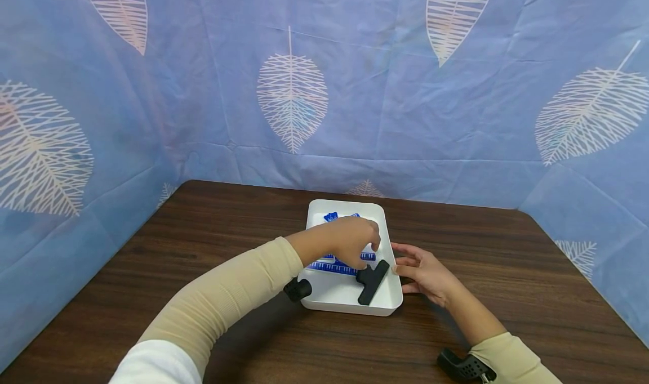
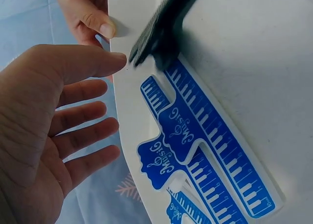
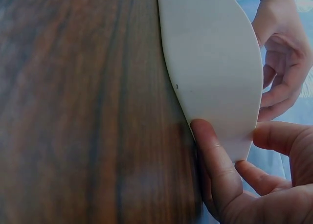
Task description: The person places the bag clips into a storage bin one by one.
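A white tray [image 1: 329, 297] lies on the table, holding a black clip [image 1: 374, 282] and several blue clips [image 2: 215, 141] printed with piano keys and the word Music. Over the middle of it hovers my left hand [image 1: 350, 240], nothing in its grasp, fingers parted from the thumb. In the left wrist view that thumb tip comes close to the end of the black clip. My right hand [image 1: 426, 274] grips the tray's right side: its thumb is at the rim, and its fingers [image 3: 215, 155] lie along the outer wall and lower edge. The left forearm hides part of the tray's left side.
Dark wood-grain tabletop [image 1: 243, 226] surrounds the tray. A blue cloth [image 1: 355, 102] with white leaf patterns hangs behind the table and at both sides. Black wrist devices show at the left wrist [image 1: 297, 289] and at the right sleeve [image 1: 463, 367].
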Available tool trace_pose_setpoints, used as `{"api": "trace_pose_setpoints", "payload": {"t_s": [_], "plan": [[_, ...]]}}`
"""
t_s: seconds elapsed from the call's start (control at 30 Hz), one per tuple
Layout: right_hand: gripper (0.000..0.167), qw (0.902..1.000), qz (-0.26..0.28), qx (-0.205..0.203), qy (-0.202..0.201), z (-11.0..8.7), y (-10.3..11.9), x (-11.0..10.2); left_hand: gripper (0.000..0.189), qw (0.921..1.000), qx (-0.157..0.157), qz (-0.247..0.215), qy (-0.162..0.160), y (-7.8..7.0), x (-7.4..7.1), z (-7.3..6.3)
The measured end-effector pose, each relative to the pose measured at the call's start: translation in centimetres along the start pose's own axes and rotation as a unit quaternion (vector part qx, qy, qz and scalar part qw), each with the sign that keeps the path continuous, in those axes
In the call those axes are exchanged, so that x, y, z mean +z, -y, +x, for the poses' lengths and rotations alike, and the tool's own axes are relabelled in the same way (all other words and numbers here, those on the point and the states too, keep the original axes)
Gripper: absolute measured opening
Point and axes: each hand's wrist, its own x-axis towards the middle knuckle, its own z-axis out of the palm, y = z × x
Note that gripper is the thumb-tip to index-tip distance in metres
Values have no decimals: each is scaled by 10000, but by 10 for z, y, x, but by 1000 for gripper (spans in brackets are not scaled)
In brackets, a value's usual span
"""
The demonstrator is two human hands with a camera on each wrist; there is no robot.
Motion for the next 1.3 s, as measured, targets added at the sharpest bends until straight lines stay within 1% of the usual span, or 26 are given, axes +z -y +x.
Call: {"api": "trace_pose_setpoints", "payload": {"t_s": [0.2,0.37,0.57,0.63,0.73,0.83,0.97,1.13,1.3], "plan": [[66,10000,1,17,-55,0,0,0,38,10000,-68,23,-69,-1,-3,-1],[65,9999,-38,53,-95,0,1,0,37,9998,-63,42,-205,-3,-5,-4],[65,9999,-32,84,-128,0,1,0,35,9994,-83,75,-319,-8,-3,-8],[65,9999,-37,78,-145,0,1,0,35,9990,-59,132,-417,-9,-3,-9],[64,9998,-59,64,-172,1,0,0,34,9976,-26,246,-644,-10,-3,-13],[63,9998,-47,70,-188,1,0,1,33,9954,-38,245,-920,-9,-2,-19],[62,9997,-36,117,-223,0,-1,2,32,9915,-227,65,-1278,-5,4,-30],[62,9994,-149,73,-302,-2,-2,4,30,9811,-621,-291,-1812,0,15,-44],[62,9986,-331,50,-405,-3,-1,5,28,9674,-1009,-502,-2269,2,18,-59]]}}
